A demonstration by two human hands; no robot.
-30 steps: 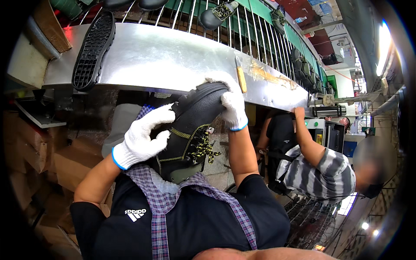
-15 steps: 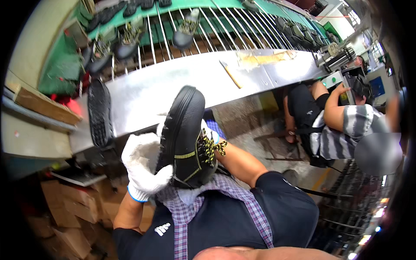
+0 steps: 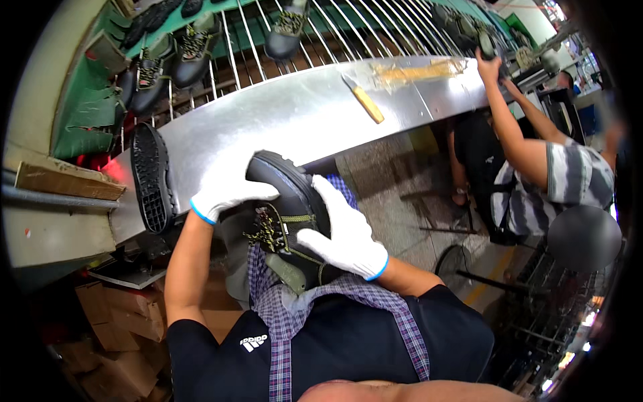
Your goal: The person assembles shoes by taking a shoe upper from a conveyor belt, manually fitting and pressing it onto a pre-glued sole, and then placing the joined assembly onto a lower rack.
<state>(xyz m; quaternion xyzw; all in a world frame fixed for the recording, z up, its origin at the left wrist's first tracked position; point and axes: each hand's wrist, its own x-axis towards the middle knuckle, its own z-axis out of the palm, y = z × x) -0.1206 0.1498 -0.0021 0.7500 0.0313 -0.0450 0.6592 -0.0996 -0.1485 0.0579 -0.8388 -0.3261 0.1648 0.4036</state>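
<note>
Between my two white-gloved hands is a black work shoe [image 3: 295,214] with yellow stitching and black-and-yellow laces, held close to my apron. Its toe points away from me, and a grey-green piece shows at its collar. My left hand [image 3: 234,191] grips the toe end from the left, its thumb across the upper. My right hand [image 3: 351,234] is closed along the sole side, with the thumb lying on the shoe's side. On the metal bench a loose black sole [image 3: 151,177] lies at the left, and a knife with a yellow handle [image 3: 365,100] lies farther back.
Beyond the metal bench [image 3: 254,110] runs a rack of metal bars [image 3: 328,40] carrying several black shoes [image 3: 287,33]. A co-worker in a striped shirt [image 3: 576,174] sits at the right, reaching toward the rack. Cardboard boxes [image 3: 127,308] are piled at the lower left.
The shoe has been turned over, its laces now facing left and its sole right. My right hand has come from behind it into view. The co-worker's arms have risen toward the rack.
</note>
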